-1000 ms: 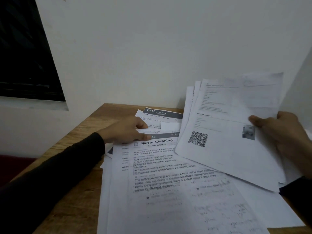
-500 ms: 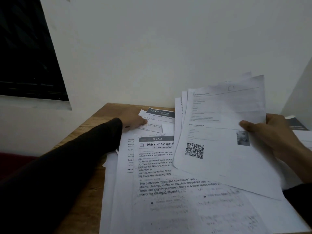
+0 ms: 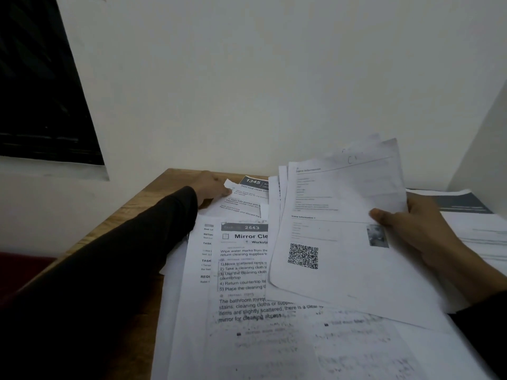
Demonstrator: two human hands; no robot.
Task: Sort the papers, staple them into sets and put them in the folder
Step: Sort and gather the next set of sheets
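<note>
Dim, grainy indoor light with a cool grey cast; the white printed sheets [image 3: 288, 338] nearest the camera smear out of focus, and wide-angle distortion bends the dark window frame [image 3: 49, 86].

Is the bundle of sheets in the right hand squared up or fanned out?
Fanned out: behind the QR-code sheet held by the right hand, other sheets' edges show staggered along its left side.
</note>
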